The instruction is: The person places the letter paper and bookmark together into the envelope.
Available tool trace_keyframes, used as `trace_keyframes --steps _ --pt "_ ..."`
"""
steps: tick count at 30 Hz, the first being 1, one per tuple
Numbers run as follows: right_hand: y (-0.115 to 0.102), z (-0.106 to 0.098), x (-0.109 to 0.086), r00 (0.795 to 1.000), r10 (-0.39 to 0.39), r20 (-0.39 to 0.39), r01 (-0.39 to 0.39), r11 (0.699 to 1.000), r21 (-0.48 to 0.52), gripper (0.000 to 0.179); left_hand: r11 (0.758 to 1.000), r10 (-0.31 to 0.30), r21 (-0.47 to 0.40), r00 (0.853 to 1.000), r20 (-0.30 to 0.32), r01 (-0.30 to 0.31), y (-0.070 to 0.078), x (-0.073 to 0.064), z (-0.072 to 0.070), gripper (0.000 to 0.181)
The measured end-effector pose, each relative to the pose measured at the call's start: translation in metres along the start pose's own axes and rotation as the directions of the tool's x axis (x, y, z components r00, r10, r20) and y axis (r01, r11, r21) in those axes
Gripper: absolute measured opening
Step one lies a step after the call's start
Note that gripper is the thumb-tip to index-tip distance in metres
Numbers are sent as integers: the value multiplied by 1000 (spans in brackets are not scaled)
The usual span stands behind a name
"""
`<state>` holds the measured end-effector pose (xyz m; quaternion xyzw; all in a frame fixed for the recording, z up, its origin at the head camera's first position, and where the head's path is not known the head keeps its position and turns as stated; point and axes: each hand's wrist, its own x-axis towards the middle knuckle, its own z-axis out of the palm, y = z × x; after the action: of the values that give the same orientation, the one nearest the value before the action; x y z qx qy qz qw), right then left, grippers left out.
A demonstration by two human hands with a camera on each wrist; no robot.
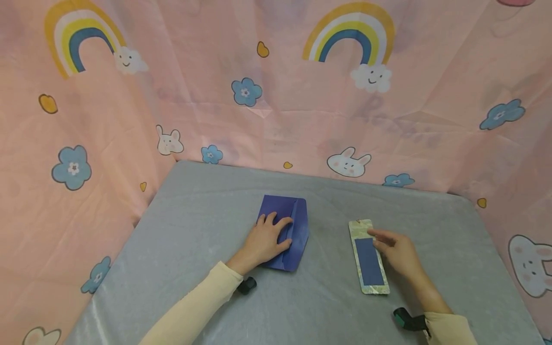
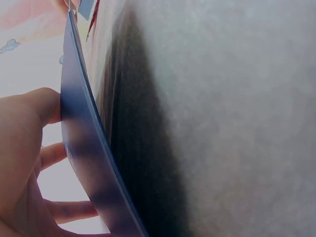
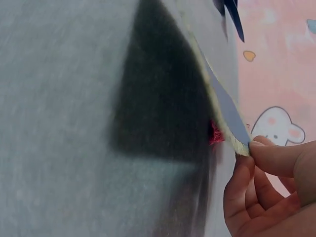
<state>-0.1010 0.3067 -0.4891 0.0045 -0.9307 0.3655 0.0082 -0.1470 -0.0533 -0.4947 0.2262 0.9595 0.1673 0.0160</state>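
A blue-purple paper envelope [image 1: 299, 254] lies on the grey cloth with its flap side up. My left hand [image 1: 262, 239] rests on it, fingers spread across the seam; in the left wrist view the near edge of the envelope [image 2: 81, 113] casts a dark shadow on the cloth. To the right is a bookmark [image 1: 370, 263], a pale green patterned strip with a plain blue panel. Thumb and fingers of my right hand [image 1: 400, 251] pinch its right edge near the top. The right wrist view shows a red tassel [image 3: 216, 133] behind the strip, partly hidden.
A grey cloth [image 1: 207, 206] covers the table. Pink printed curtains [image 1: 276, 120] hang at the back and both sides. Dark wrist camera mounts [image 1: 407, 319] sit close to each hand, low over the table.
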Motion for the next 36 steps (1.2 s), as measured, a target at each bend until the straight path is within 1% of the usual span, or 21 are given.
trace_keyframes --steps 4,10,15,20,25,30,36 --pt "-3 0 0 1000 4 4 -4 1000 25 29 1000 0 -3 1000 -3 0 0 0 0 54" --pt "-7 0 0 998 54 27 -56 993 102 29 1000 0 -9 1000 -5 0 0 0 0 54" --pt "-12 1 1 996 84 27 -87 985 147 30 1000 1 -7 1000 -7 -1 0 0 0 54" --pt "-17 3 0 995 94 12 -95 973 208 30 1000 -3 -9 1000 -2 3 0 1 0 54" --pt "-19 4 0 997 80 10 -80 960 269 35 1000 -3 -9 1000 0 3 1 1 0 54" --pt "-23 7 1 998 63 10 -63 954 294 40 1000 -3 -8 1000 0 3 0 0 0 54" --pt "-29 7 4 998 57 19 -60 964 261 43 1000 -10 -14 1000 4 10 1 -1 -1 53"
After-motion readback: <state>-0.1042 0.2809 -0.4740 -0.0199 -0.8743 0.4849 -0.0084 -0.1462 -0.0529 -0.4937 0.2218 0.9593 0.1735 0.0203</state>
